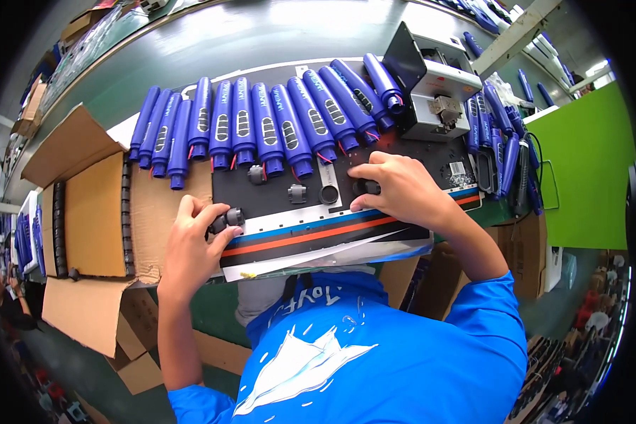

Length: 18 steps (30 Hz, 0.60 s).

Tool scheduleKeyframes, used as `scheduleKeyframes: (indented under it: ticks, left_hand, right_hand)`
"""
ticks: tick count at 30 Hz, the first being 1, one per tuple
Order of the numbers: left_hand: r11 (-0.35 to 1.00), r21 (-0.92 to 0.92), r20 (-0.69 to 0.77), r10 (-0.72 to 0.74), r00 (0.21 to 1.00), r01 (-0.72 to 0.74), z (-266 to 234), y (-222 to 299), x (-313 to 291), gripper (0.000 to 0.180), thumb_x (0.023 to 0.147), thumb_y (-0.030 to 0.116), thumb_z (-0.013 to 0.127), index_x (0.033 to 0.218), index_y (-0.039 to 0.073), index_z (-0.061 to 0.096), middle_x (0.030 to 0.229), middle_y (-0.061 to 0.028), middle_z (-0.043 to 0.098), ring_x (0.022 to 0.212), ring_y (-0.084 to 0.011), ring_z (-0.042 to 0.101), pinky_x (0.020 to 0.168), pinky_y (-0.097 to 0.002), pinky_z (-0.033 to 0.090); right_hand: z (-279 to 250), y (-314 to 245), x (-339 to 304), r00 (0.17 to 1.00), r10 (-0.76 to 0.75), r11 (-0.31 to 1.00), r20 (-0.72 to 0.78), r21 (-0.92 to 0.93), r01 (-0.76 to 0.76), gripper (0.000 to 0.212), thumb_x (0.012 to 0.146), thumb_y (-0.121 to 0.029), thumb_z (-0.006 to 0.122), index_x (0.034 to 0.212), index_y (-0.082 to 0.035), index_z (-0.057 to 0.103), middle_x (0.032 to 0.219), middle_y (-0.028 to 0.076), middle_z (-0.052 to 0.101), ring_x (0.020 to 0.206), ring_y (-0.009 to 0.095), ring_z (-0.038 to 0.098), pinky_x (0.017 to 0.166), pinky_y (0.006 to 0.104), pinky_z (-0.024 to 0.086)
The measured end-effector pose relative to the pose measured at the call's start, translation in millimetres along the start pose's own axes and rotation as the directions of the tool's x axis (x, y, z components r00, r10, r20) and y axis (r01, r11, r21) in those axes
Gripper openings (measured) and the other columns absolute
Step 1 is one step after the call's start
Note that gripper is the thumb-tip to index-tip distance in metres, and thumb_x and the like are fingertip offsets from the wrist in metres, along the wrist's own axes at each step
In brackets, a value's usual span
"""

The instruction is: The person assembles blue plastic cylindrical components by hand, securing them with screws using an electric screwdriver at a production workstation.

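My left hand [193, 239] is closed, thumb and fingers pinching a dark grey ribbed plastic fitting [232, 216] at the left of the black work mat. Farther right, my right hand [397, 185] pinches a small black part [364, 186], mostly hidden by the fingers. Between my hands lie a grey plastic fitting [297, 193] and a black ring [328, 194]. A second grey fitting [257, 174] rests behind them, close to the handles. Beyond stretches a row of blue tubular handles [268, 127], several with red wires poking from their near ends.
An open cardboard box [92, 226] with black parts along its sides stands at the left. On the right are a grey bench machine [442, 99], a pile of blue handles [498, 134] and a green board [579, 169]. Striped strips [304, 233] edge the mat.
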<state>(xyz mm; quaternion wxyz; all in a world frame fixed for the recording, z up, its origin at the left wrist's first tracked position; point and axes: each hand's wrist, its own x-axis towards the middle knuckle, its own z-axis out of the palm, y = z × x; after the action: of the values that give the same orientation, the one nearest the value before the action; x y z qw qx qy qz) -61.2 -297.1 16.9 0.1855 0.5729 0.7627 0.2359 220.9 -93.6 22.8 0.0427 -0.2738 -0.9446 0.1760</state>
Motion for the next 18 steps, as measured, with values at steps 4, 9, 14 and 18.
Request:
scheduleKeyframes:
  ticks: [4, 9, 14, 18]
  left_hand:
    - [0.999, 0.045, -0.007, 0.029, 1.0, -0.029, 3, -1, 1, 0.034, 0.081, 0.014, 0.08, 0.109, 0.001, 0.067, 0.095, -0.012, 0.047, 0.08, -0.0272, 0.055, 0.073, -0.0401, 0.048]
    - [0.994, 0.041, 0.006, 0.099, 0.995, -0.099, 6, 10, 15, 0.033, 0.077, 0.009, 0.081, 0.106, 0.001, 0.067, 0.094, -0.0123, 0.046, 0.083, -0.0284, 0.055, 0.074, -0.0405, 0.047]
    - [0.945, 0.091, -0.049, 0.319, 0.947, -0.314, 12, 14, 29, 0.033, 0.071, 0.001, 0.081, 0.101, 0.001, 0.067, 0.092, -0.0118, 0.058, 0.086, -0.0298, 0.058, 0.075, -0.0419, 0.049]
    - [0.952, 0.105, -0.015, 0.29, 0.957, -0.286, 11, 19, 31, 0.034, 0.069, 0.0, 0.08, 0.101, 0.002, 0.068, 0.089, -0.0104, 0.061, 0.087, -0.0297, 0.058, 0.074, -0.0418, 0.049]
  right_hand:
    - [-19, -1, -7, 0.994, 0.054, 0.991, -0.095, 0.125, -0.042, 0.047, 0.067, -0.035, 0.088, 0.095, -0.003, 0.068, 0.084, 0.012, 0.063, 0.079, 0.034, 0.065, 0.072, 0.0407, 0.052]
    - [-19, 21, -14, 0.979, 0.191, 0.982, 0.067, -0.022, -0.19, 0.046, 0.067, -0.03, 0.088, 0.096, -0.002, 0.065, 0.09, 0.012, 0.064, 0.09, 0.035, 0.065, 0.08, 0.0433, 0.051]
    - [-19, 22, -10, 0.978, 0.191, 0.977, 0.078, 0.085, -0.198, 0.054, 0.066, -0.024, 0.089, 0.11, -0.002, 0.066, 0.101, 0.013, 0.063, 0.097, 0.033, 0.063, 0.086, 0.0413, 0.05]
    - [-16, 33, -17, 0.992, 0.124, 0.982, 0.028, 0.142, -0.127, 0.059, 0.065, -0.017, 0.09, 0.117, -0.003, 0.066, 0.098, 0.012, 0.063, 0.087, 0.027, 0.063, 0.08, 0.0377, 0.051]
